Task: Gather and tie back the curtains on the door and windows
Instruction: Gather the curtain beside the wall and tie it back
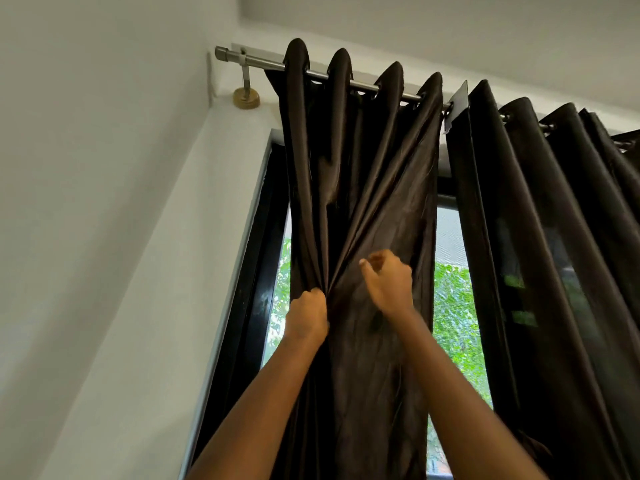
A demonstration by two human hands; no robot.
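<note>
Walls (104,237): you are looking at plain white paint.
Ceiling (450,26): white too.
Window (453,306): daylight is coming in; green leaves are showing outside.
Window frame (256,271): it is looking black and shiny.

Support: metal curtain rod (263,62), running from 10 o'clock toward 3 o'clock.
Hung on it: two dark brown curtains (363,161), by eyelets.
</note>
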